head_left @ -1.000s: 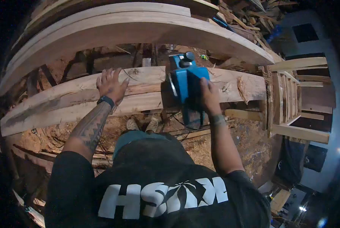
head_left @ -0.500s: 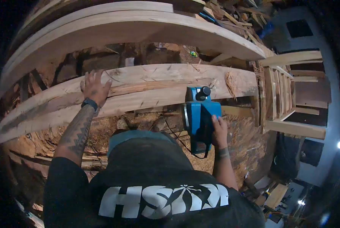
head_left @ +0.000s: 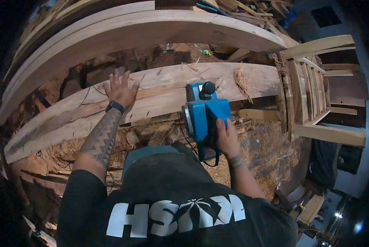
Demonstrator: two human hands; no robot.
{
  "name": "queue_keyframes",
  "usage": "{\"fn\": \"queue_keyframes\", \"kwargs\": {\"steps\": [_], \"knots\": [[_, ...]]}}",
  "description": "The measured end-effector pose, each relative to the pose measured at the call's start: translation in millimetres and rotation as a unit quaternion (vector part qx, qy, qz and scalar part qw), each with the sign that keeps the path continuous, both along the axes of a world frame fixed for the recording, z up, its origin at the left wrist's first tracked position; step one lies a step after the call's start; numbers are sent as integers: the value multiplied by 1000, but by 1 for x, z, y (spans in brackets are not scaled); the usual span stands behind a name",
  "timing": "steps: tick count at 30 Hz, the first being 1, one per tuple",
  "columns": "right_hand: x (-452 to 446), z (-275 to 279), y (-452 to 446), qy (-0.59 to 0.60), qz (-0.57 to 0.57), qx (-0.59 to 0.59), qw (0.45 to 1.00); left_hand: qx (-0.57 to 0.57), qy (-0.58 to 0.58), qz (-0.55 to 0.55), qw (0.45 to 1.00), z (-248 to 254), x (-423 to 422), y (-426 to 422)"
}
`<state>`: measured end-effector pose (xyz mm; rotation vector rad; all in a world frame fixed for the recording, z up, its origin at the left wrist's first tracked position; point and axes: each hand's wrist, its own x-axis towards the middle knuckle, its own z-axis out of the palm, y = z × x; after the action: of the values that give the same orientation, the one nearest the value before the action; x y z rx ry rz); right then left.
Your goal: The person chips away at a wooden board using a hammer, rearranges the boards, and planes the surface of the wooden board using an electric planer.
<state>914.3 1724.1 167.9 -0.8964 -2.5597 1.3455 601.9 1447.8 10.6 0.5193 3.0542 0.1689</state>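
Note:
A long pale plank [head_left: 164,88] with rough streaks lies across the view. My left hand [head_left: 122,91] rests on its left part, palm down with fingers spread. In my right hand [head_left: 227,138] is a blue power planer [head_left: 209,113] with a black knob at its front. The planer's front end overlaps the plank's near edge, and its rear end hangs toward my body. Whether its sole touches the wood cannot be seen. Curled shavings [head_left: 243,83] lie on the plank, right of the planer.
Beyond the plank stands another long, thick board [head_left: 151,33]. A slatted wooden frame [head_left: 310,92] is at the right, beside the plank's end. Scrap wood [head_left: 254,14] is heaped at the top. Sawdust [head_left: 271,152] covers the floor, and a dark cable [head_left: 187,142] hangs near the planer.
The planer first came back toward my body from over the plank, then moved slightly forward to the near edge. My left hand shifted a little right along the plank.

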Motion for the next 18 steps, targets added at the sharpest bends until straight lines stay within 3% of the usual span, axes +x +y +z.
{"fn": "queue_keyframes", "kwargs": {"steps": [4,6,11,18], "knots": [[-33,-10,18,14,29,-5,999,-15,-34,3,999,8,2,1],[-56,-30,32,53,20,76,995,-12,-38,4,999,15,3,2],[-119,-42,47,62,26,39,997,-13,-63,21,998,17,4,8],[-17,-18,46,7,10,4,1000,-23,-37,13,999,17,3,6]]}}
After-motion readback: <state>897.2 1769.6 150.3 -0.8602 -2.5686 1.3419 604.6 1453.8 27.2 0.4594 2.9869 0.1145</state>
